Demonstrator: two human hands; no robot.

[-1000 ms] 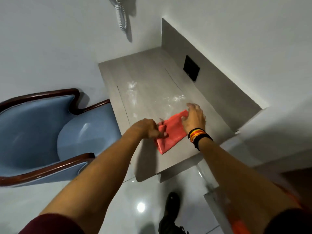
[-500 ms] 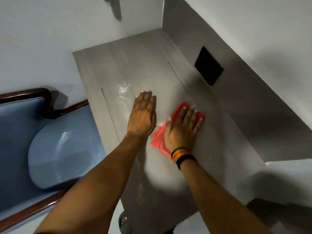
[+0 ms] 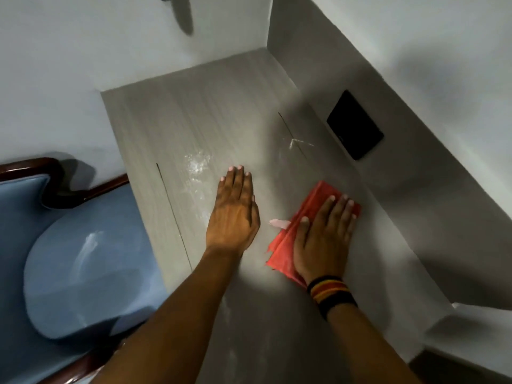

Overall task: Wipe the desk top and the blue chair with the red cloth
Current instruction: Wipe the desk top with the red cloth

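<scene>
The grey desk top (image 3: 210, 106) fills the middle of the view. My right hand (image 3: 324, 236) lies flat with fingers spread on the folded red cloth (image 3: 313, 198), pressing it onto the desk near the back panel. My left hand (image 3: 234, 212) rests palm down on the bare desk just left of the cloth, holding nothing. White dusty smears (image 3: 196, 164) lie ahead of my left hand, and a smaller smear (image 3: 297, 144) sits farther right. The blue chair (image 3: 88, 275) with a dark wooden frame stands against the desk's left edge.
A black plate (image 3: 354, 124) is set in the grey back panel on the right. White walls close the desk in at the far end and left. A white ledge (image 3: 471, 328) juts out at the lower right.
My right hand has slid the red cloth to the right, away from my left hand. The view has moved closer over the desk since the earliest frame, when both hands gripped the cloth.
</scene>
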